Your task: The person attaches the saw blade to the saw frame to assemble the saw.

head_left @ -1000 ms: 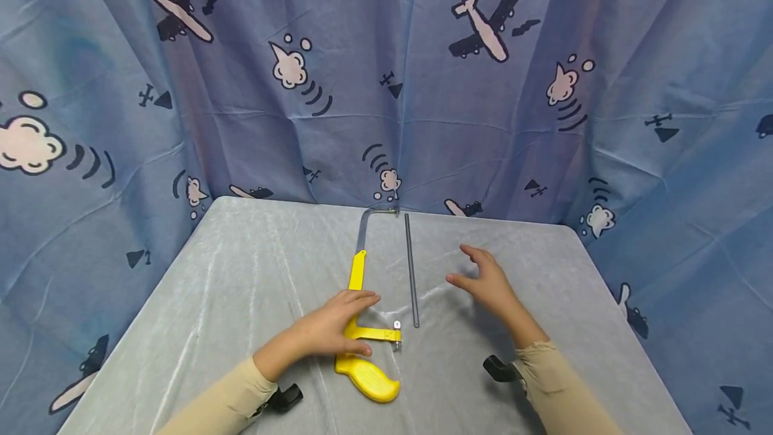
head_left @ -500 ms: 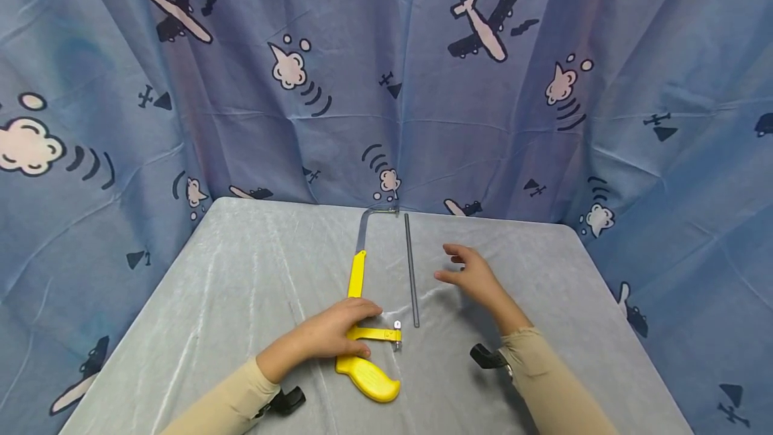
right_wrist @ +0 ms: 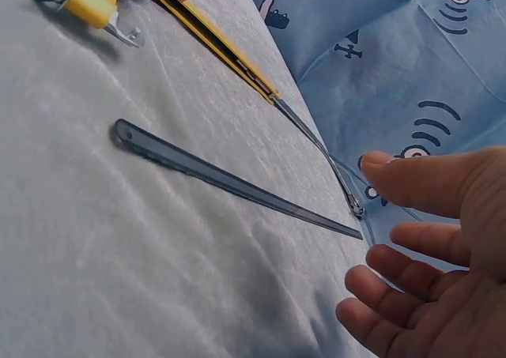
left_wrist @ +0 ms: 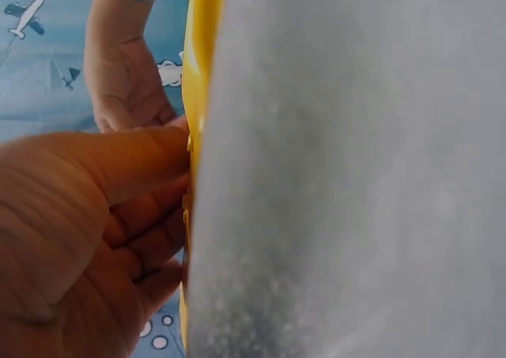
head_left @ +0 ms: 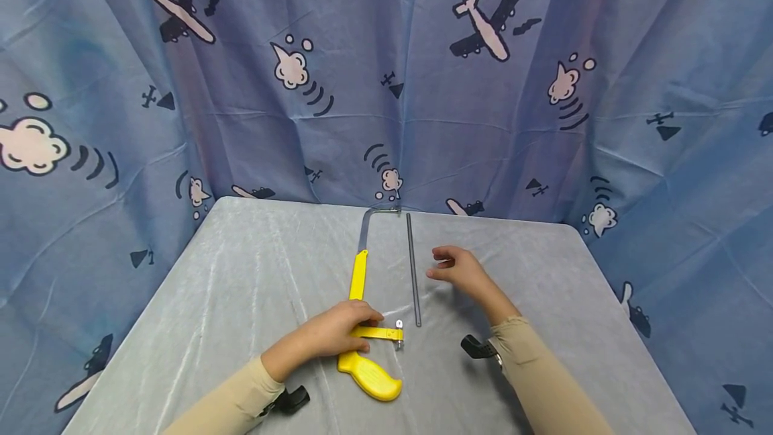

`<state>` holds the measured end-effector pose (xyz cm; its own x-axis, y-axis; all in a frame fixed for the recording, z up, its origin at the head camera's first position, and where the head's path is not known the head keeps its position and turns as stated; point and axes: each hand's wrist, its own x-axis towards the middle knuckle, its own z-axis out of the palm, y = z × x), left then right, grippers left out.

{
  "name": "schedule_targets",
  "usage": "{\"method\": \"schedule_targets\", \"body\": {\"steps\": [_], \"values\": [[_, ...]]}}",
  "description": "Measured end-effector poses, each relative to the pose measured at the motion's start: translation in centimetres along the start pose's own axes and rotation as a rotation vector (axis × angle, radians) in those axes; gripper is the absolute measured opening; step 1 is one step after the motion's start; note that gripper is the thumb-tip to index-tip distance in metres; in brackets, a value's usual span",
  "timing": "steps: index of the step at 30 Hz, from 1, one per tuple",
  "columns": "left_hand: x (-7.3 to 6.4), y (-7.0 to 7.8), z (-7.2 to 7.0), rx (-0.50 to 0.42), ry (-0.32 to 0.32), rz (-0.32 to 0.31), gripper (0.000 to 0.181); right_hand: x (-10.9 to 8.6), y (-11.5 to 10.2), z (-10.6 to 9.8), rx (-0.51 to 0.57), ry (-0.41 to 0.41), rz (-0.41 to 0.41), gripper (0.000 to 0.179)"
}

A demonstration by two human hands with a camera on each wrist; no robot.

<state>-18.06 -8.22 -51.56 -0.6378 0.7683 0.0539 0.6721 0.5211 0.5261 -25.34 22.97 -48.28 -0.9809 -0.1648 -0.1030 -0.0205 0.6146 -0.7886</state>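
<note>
Left grip (head_left: 331,331): grasping yellow saw frame (head_left: 359,275)
Right grip (head_left: 465,272): released, right of blade (head_left: 413,270)
Blade: on worktop (head_left: 253,274)

My left arm (head_left: 223,401) and right arm (head_left: 546,381) both reach forward. My left hand (head_left: 334,331) has its back up, with its thumb (left_wrist: 146,156) and fingers (left_wrist: 162,239) bent. My right hand (head_left: 464,270) hangs in the air, ahead of the left one, its thumb (right_wrist: 419,180) apart from its softly bent fingers (right_wrist: 395,283).
</note>
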Motion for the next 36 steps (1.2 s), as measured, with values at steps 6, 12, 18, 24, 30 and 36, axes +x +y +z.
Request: {"method": "schedule_targets", "body": {"steps": [6, 12, 18, 24, 30, 36], "values": [[0.4, 0.1, 0.3, 0.038, 0.033, 0.002, 0.042, 0.6, -0.3, 0.6, 0.034, -0.038, 0.027, 0.059], [0.7, 0.3, 0.2, 0.048, 0.051, -0.022, 0.036, 1.2, -0.6, 1.0, 0.084, -0.083, 0.081, 0.055], [0.7, 0.4, 0.2, 0.055, 0.074, -0.024, 0.032, 2.0, -0.7, 1.7, 0.098, -0.102, 0.116, 0.051], [0.4, 0.5, 0.6, 0.017, 0.087, -0.046, 0.031, 2.4, -0.5, 2.7, 0.069, -0.084, 0.139, 0.047], [0.3, 0.8, 0.7, 0.019, 0.098, -0.044, 0.030, 2.6, -0.7, 3.4, 0.013, -0.033, 0.197, 0.042], [0.5, 0.9, 0.6, 0.033, 0.099, -0.034, 0.030, 3.0, -1.1, 3.9, -0.076, 0.057, 0.219, 0.034]]}}
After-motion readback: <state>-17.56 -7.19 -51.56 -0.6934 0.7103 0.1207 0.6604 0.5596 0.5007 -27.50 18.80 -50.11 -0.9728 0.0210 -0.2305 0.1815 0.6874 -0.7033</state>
